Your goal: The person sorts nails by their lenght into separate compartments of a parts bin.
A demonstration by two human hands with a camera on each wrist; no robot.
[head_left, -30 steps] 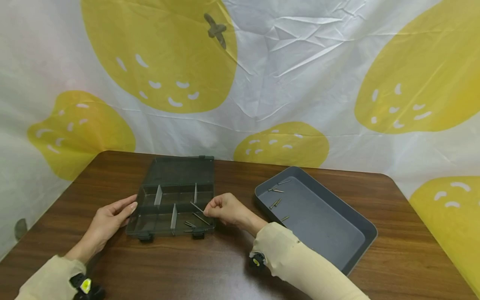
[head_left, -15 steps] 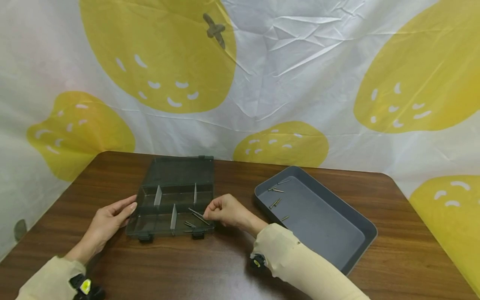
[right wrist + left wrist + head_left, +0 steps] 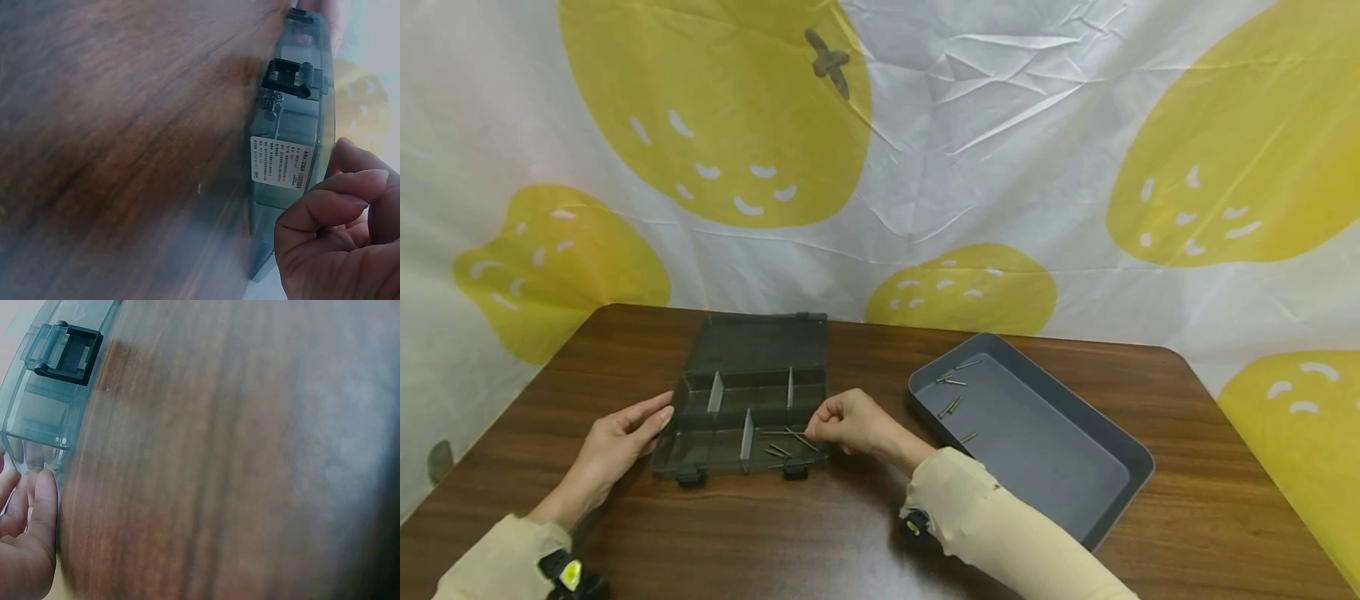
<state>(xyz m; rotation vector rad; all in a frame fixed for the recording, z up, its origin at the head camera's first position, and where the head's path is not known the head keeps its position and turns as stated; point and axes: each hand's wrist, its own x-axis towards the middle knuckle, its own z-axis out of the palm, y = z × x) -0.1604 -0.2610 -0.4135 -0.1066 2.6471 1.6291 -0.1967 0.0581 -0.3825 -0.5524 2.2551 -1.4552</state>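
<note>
A translucent dark-grey divider box [image 3: 662, 461] lies with its lid raised at the back. My left hand [image 3: 617, 437] rests at its left wall; the left wrist view shows the fairly straight fingers [image 3: 45, 494] touching the clear plastic. Over the front right compartment, the fingertips of my right hand [image 3: 850, 421] pinch the end of a long thin screw [image 3: 773, 433], which points left, nearly level. Several other screws [image 3: 777, 452] lie beneath it in that compartment. In the right wrist view my right hand [image 3: 340, 231] is curled beside the box wall, and the screw is hidden.
A grey rectangular tray [image 3: 1078, 417] stands slanted at the right, with several brass-coloured screws [image 3: 951, 407] at its left end. Upright dividers [image 3: 747, 433] split the box. Two black latches [image 3: 796, 472] front it. A lemon-print cloth [image 3: 970, 167] hangs behind the wooden table [image 3: 737, 542].
The pinched screw has come down and swung from a slant to nearly level, pointing left. My right hand has barely shifted; my left hand stays at the box wall.
</note>
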